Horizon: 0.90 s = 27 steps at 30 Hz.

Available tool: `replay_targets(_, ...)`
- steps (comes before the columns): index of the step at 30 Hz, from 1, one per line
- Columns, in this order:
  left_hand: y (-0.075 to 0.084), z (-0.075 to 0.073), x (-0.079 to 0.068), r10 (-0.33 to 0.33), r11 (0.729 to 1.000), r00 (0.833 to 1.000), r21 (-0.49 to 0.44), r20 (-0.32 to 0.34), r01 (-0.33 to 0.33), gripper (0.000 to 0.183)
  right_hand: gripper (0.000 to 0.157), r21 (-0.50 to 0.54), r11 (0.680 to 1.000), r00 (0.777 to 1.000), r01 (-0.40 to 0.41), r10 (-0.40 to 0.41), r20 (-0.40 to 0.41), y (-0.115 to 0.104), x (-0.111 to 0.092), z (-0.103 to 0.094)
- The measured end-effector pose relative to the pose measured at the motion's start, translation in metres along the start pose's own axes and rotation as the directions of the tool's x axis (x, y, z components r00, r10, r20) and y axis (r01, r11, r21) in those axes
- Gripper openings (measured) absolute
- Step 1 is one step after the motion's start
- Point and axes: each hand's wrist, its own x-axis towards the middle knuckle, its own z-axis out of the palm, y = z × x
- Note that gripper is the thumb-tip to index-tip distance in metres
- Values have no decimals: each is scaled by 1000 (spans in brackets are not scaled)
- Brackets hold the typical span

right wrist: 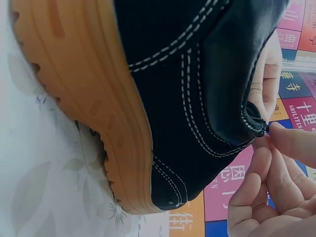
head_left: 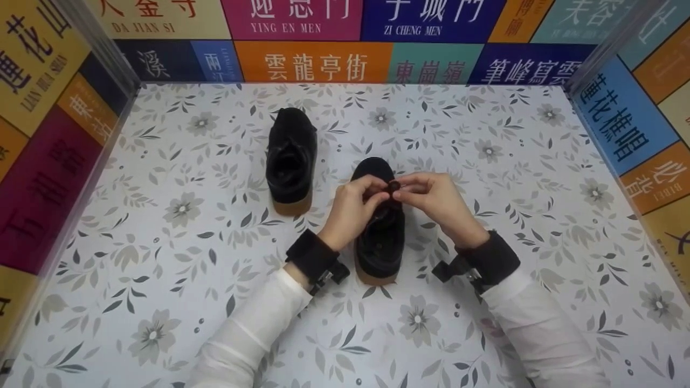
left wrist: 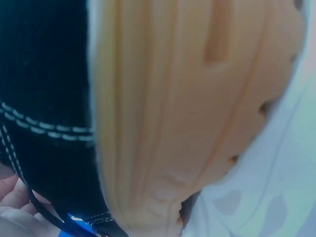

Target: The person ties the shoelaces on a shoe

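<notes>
A black shoe (head_left: 380, 253) with white stitching and a tan sole (right wrist: 128, 163) stands between my two hands, its toe pointing away. Over its front, my left hand (head_left: 350, 205) pinches the dark shoelace (left wrist: 37, 207) between thumb and fingers. From the other side my right hand (head_left: 434, 196) grips the lace too, its fingertips right beside those of the left. In the right wrist view the right hand's thumb and fingers meet at the lace by the shoe's opening. The fingers partly hide the knotted part of the lace.
A second black shoe (head_left: 291, 156) stands farther back to the left, also toe away. Both stand on a white flower-patterned surface (head_left: 188, 269). Panels (head_left: 318, 62) with colourful signs border it at the back and on both sides. A black camera band (head_left: 490, 261) is on each wrist.
</notes>
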Motion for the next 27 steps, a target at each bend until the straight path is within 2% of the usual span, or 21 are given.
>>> replay_targets(6, 3, -1, 1, 23, 999, 1000, 22, 11, -23, 13, 30, -88, 995, 999, 44, -44, 2, 3, -1, 2)
replay_targets(14, 10, -5, 3, -34, 999, 999, 29, 28, 33, 12, 27, -283, 951, 992, 128, -129, 17, 5, -2, 8)
replay_targets(21, 10, -7, 3, -75, 997, 996, -6, 41, 75, 11, 19, -360, 905, 967, 228, -252, -20, 4, -3, 13)
replay_targets(27, 11, -11, 3, -73, 995, 995, -55, 64, 77, 10, 12, -364, 899, 958, 244, -282, -55, 4, -3, 15)
